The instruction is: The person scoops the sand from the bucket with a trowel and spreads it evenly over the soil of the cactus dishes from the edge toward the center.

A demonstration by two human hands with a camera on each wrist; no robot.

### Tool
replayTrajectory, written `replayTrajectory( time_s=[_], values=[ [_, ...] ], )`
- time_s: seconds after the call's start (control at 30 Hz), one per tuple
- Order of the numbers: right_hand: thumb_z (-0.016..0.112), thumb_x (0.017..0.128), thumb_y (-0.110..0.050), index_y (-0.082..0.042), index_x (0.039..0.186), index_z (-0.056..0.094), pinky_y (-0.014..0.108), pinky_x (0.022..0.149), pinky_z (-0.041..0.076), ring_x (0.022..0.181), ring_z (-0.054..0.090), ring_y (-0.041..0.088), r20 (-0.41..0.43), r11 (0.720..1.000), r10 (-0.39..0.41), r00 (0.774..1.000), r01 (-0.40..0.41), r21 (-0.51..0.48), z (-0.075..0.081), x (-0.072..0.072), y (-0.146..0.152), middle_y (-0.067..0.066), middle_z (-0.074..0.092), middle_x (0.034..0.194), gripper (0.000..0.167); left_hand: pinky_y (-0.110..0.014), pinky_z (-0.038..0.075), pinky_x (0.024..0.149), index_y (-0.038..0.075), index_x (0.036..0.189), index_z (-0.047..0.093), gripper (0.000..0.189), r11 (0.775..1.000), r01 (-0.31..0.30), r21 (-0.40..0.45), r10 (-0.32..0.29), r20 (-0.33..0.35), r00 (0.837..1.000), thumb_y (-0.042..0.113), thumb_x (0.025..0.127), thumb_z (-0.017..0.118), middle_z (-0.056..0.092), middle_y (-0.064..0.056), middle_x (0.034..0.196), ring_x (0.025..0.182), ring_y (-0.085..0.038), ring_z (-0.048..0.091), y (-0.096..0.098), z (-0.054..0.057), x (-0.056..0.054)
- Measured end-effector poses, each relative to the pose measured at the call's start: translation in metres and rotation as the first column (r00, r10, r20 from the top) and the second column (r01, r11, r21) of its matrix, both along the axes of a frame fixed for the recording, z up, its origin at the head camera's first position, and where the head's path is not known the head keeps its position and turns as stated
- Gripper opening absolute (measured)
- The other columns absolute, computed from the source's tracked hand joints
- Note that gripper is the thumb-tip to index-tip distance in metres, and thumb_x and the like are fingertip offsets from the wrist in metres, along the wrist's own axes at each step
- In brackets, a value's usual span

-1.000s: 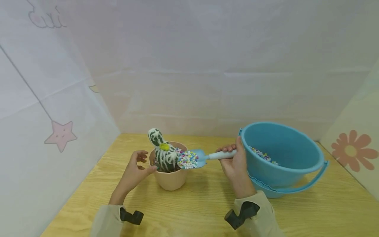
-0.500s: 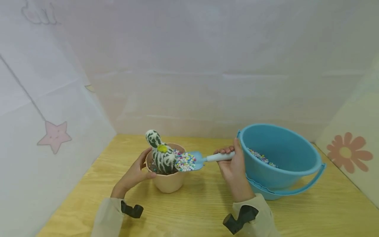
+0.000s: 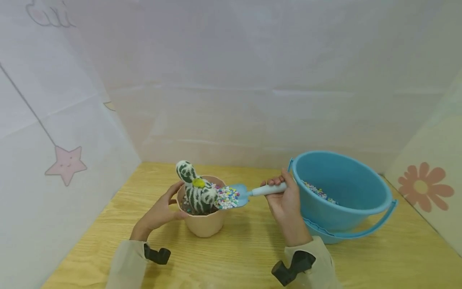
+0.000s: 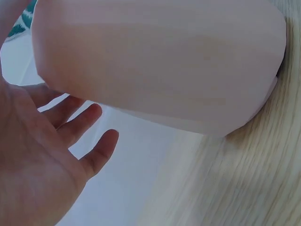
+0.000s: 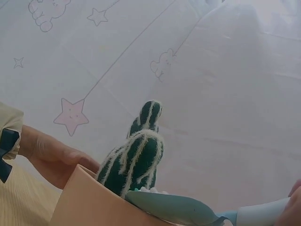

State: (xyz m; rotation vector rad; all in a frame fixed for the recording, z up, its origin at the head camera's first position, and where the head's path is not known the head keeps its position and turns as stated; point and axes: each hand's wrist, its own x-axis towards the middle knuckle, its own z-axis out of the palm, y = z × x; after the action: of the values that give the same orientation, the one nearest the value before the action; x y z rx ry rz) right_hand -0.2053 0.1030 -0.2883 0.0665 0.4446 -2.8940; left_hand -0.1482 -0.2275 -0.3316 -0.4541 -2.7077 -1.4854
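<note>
My right hand [image 3: 287,202] grips the white handle of a light-blue hand trowel [image 3: 268,189]. The trowel's blade bears a heap of small multicoloured pebbles [image 3: 227,197] and sits at the right rim of a peach plant pot [image 3: 205,225]. With thumb in front and fingers around the far left side, my left hand [image 3: 159,212] holds the pot near its rim. A green cactus [image 3: 197,198] with white fuzzy stripes and a yellow spot stands tilted in the pot. In the left wrist view the pot's wall [image 4: 164,66] fills most of the frame.
A large blue bucket [image 3: 346,218] with some pebbles [image 3: 319,192] inside stands to the right, its handle hanging at the front. The wooden table [image 3: 231,261] meets white sheets at the back and sides, with a printed star [image 3: 66,164] and flower [image 3: 426,186].
My left hand has come from beside the pot to hold its rim. The trowel stays at the right rim, still loaded with pebbles. The head view has shifted slightly.
</note>
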Motion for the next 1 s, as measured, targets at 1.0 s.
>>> replayTrajectory(
  time_s=[1.0],
  values=[
    [0.041, 0.103, -0.026, -0.012, 0.069, 0.045, 0.030, 0.080, 0.038, 0.067, 0.046, 0.013, -0.148, 0.981, -0.002, 0.989, 0.031, 0.193, 0.0096, 0.0067, -0.0067, -0.001, 0.047, 0.064, 0.037, -0.056, 0.040, 0.097, -0.001, 0.150, 0.018, 0.100, 0.996, -0.030, -0.085, 0.027, -0.029, 0.999, 0.038, 0.079, 0.077, 0.024, -0.028, 0.151, 0.129, -0.047, 0.035, 0.0047, 0.0045, 0.0001]
  ],
)
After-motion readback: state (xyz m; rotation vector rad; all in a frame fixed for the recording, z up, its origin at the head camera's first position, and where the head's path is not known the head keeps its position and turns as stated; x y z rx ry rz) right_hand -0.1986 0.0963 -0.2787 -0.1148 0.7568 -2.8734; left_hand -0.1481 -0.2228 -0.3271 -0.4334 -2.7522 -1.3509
